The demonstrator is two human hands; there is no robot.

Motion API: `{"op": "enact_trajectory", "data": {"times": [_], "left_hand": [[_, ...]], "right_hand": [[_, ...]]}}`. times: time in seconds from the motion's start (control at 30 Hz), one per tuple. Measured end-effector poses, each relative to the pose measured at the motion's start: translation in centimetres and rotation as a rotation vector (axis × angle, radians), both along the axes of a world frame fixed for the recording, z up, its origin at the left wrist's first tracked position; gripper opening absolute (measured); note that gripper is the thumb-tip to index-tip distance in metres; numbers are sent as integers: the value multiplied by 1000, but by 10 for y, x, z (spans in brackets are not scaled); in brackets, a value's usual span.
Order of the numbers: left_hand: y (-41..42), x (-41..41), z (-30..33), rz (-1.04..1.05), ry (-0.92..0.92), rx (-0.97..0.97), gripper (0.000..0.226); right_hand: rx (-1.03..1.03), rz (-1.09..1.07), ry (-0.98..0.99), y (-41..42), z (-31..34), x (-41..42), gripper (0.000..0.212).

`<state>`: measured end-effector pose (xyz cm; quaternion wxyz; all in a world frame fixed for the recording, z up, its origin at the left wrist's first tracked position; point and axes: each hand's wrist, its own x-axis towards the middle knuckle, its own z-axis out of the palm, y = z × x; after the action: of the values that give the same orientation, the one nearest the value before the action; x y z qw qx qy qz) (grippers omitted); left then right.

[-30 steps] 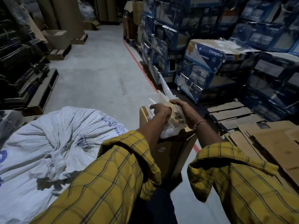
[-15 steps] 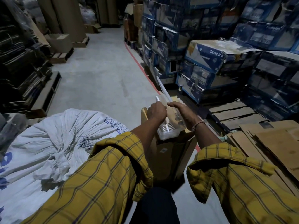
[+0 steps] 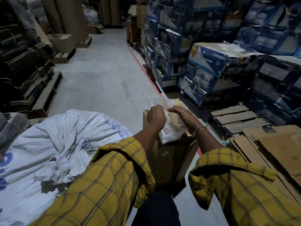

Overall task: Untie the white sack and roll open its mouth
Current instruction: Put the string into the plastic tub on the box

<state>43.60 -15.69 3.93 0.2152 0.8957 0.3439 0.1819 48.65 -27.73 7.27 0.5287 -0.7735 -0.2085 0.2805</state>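
We look down a dim warehouse aisle with a grey concrete floor (image 3: pixel 101 82), stacked blue printed cartons (image 3: pixel 210 62) on our right and flattened brown cardboard sheets (image 3: pixel 270 149) beside them. The big white woven sack (image 3: pixel 53 144) lies at our left, its mouth gathered and tied in a knot (image 3: pixel 61 167), untouched. Both hands work over an open brown cardboard box (image 3: pixel 172 154). Our left hand (image 3: pixel 155 116) is closed on the edge of a clear plastic bag of white pieces (image 3: pixel 168 131); our right hand (image 3: pixel 180 114) is pressed on its top.
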Motion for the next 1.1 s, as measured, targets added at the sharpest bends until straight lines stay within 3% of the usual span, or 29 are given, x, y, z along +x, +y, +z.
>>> {"op": "enact_trajectory", "data": {"times": [0.1, 0.2, 0.43, 0.57, 0.8, 1.1], "left_hand": [[0, -2, -7, -22, 82, 102, 27], [8, -4, -17, 16, -3, -20, 24], [22, -14, -30, 79, -426, -520, 15], [21, -15, -28, 138, -506, -756, 20], [23, -12, -30, 117, -502, -785, 44], [24, -12, -40, 137, -598, -883, 41]], "right_hand": [[-67, -28, -70, 3, -6, 1, 73], [-177, -51, -178, 1, -12, -2, 88], [-485, -20, -442, 4, -18, -11, 97], [-559, -10, -508, 6, -21, -15, 100], [-648, 21, -582, 6, -26, -15, 100], [-761, 63, -648, 9, -29, -15, 105]]}}
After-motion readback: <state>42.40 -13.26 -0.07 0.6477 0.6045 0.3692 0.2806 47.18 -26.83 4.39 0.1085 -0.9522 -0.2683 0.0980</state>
